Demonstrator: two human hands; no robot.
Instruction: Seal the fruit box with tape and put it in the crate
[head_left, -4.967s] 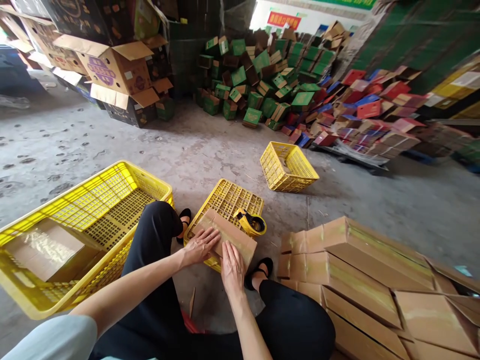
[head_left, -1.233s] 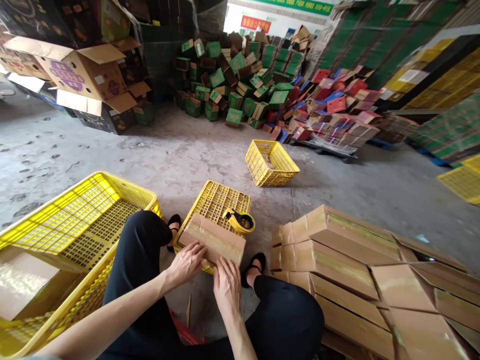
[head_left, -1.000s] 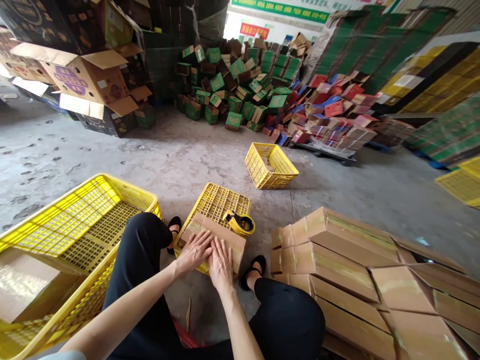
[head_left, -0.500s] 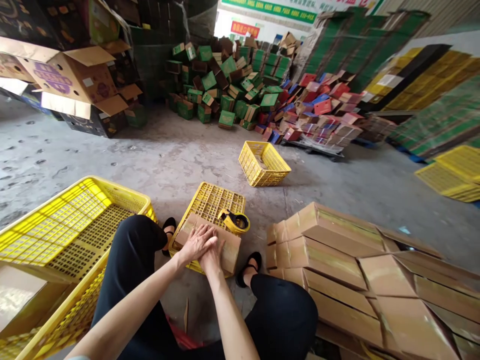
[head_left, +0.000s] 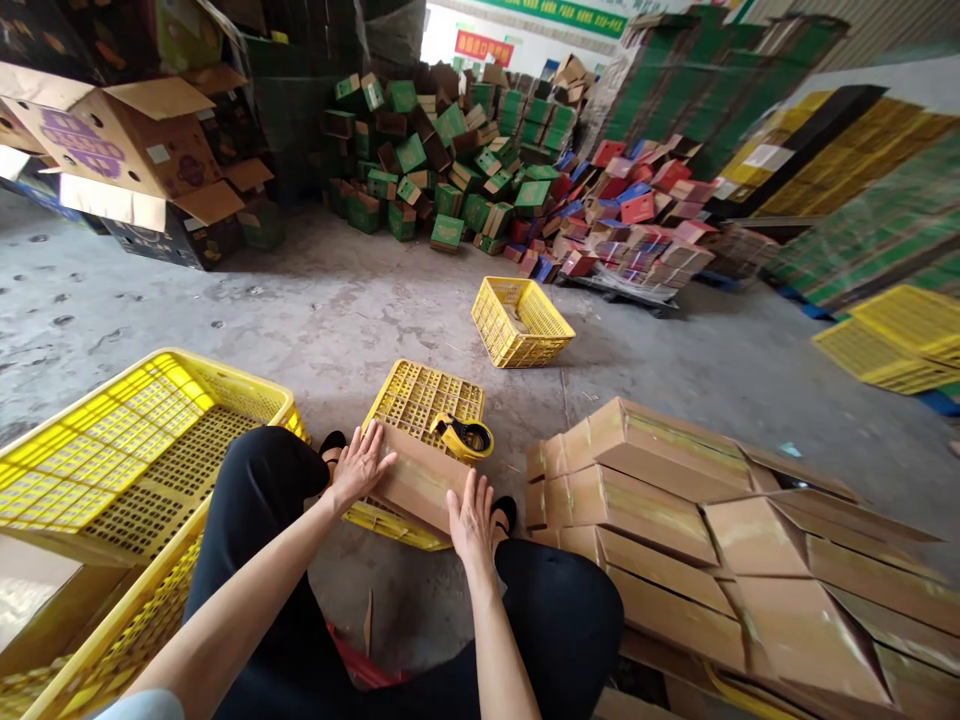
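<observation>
A long brown rectangular cardboard box (head_left: 424,477) is borne on the near part of an overturned yellow plastic lattice crate (head_left: 420,390). Its 9 o'clock end is touched by the left hand (head_left: 361,468), its 4 o'clock end by the right hand (head_left: 472,520); both are held well apart, with fingers spread. From the box, a yellow-and-black tape dispenser (head_left: 463,438) is seen just beside it at 1 o'clock, on the same crate. Farther off at 1 o'clock, a smaller open yellow plastic basket (head_left: 491,333) is set on the grey concrete floor (head_left: 375,320). A large yellow plastic basket (head_left: 112,435) is placed at 9 o'clock, and taped brown cardboard boxes (head_left: 660,525) are stacked at 3 to 4 o'clock.
</observation>
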